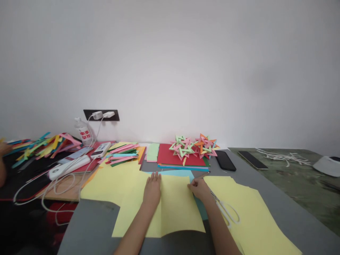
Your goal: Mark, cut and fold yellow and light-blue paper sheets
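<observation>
- Yellow sheet: lower centre of frame, on grey counter; lies below and between the 2 hands.
- Crease runs up-frame, left hand nearer it; sheet's long axis unclear.
- Left fingers: extended, laid flat beside crease, gripping nothing.
- Right hand: fingers pinching sheet's right edge, near upper corner.
- Sheet appearance: pale, plain, 1 visible crease; lower right edge bowed.

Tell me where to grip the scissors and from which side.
Grip the scissors by their white handle loops, probably best from the near right: the loops face the person, while the blades point toward the right hand and the right forearm crowds the left.
</observation>
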